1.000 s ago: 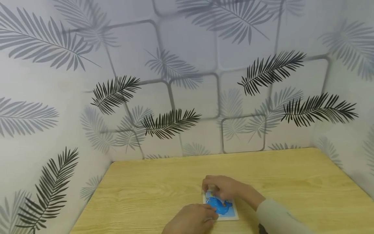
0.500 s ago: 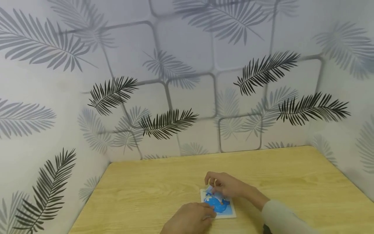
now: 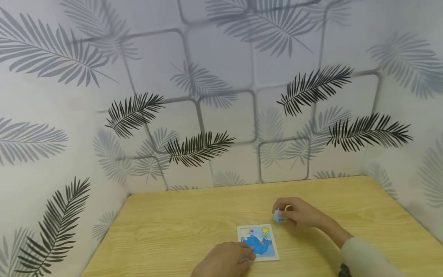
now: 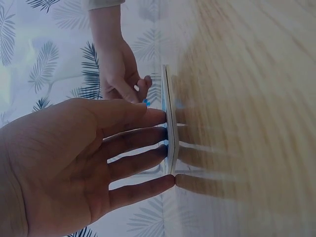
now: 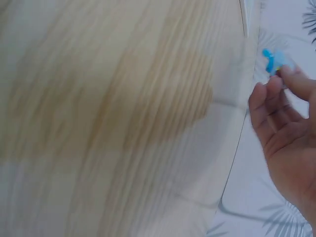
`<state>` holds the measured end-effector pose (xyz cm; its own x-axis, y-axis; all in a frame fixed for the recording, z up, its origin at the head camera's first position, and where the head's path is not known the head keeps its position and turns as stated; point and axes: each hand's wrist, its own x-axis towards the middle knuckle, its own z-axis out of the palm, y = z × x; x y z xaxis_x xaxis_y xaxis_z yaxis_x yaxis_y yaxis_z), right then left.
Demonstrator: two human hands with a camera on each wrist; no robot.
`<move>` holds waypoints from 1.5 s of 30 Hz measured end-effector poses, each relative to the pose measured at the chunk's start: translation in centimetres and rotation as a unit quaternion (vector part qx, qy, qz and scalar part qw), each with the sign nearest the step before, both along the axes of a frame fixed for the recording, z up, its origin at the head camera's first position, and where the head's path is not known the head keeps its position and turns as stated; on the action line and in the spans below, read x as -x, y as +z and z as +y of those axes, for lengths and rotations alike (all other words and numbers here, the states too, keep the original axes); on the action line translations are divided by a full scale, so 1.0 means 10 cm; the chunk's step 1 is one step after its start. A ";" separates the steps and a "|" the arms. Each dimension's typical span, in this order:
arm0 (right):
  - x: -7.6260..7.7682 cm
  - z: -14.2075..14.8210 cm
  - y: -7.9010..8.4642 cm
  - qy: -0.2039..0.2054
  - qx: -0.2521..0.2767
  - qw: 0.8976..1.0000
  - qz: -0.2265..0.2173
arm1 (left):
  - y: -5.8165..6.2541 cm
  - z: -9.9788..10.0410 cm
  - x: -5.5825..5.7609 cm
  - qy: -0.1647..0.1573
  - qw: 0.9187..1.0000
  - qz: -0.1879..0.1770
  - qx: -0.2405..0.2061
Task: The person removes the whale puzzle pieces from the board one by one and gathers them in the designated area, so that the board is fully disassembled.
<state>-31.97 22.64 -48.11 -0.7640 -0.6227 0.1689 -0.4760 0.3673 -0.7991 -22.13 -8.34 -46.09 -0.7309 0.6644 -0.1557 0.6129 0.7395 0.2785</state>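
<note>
On the wooden bench (image 3: 166,231), near its front edge, lies a whale puzzle board (image 3: 257,242). Left hand (image 3: 225,263) w/ fingers straight, pressing its near-left corner. Right hand (image 3: 297,212), just right of & beyond the board, pinches a small blue puzzle piece (image 3: 278,217) clear of it.

The left hand (image 3: 225,261) covers the puzzle board's (image 3: 258,242) near-left corner. The small blue piece (image 3: 278,217) is too small to identify.
</note>
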 end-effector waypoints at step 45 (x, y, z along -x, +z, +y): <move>-0.05 -0.67 -0.01 0.067 -0.078 0.994 -0.022 | -0.01 -0.06 -0.02 -0.021 0.999 0.034 -0.005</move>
